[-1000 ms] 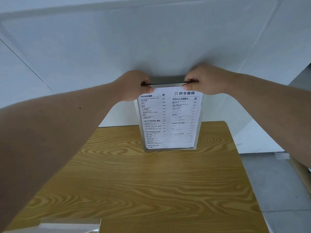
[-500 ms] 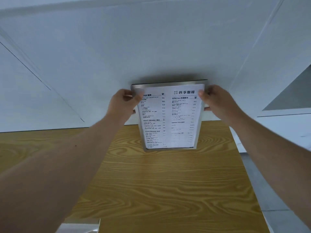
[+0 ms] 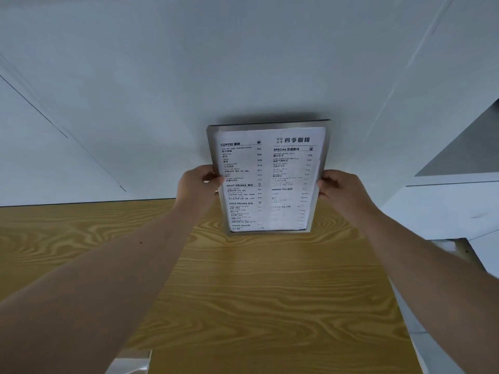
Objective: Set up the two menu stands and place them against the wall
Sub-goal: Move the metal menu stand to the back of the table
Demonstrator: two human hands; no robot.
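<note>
Against a plain pale-grey wall (image 3: 189, 76), at the far edge of a yellow wood-grain surface (image 3: 270, 292), stands an upright rectangular metal-framed menu stand (image 3: 268, 179) holding a white sheet printed in black columns under headings such as COFFEE and SPECIAL. The left hand (image 3: 198, 184) and right hand (image 3: 340, 188) grip its side edges at mid-height, fingers clenched around the frame. A shiny transparent piece (image 3: 129, 363) lies at the near edge.

Soft, even, dim light; wide-angle bending at the edges; glare washes out the menu stand's (image 3: 268, 179) lower right print
</note>
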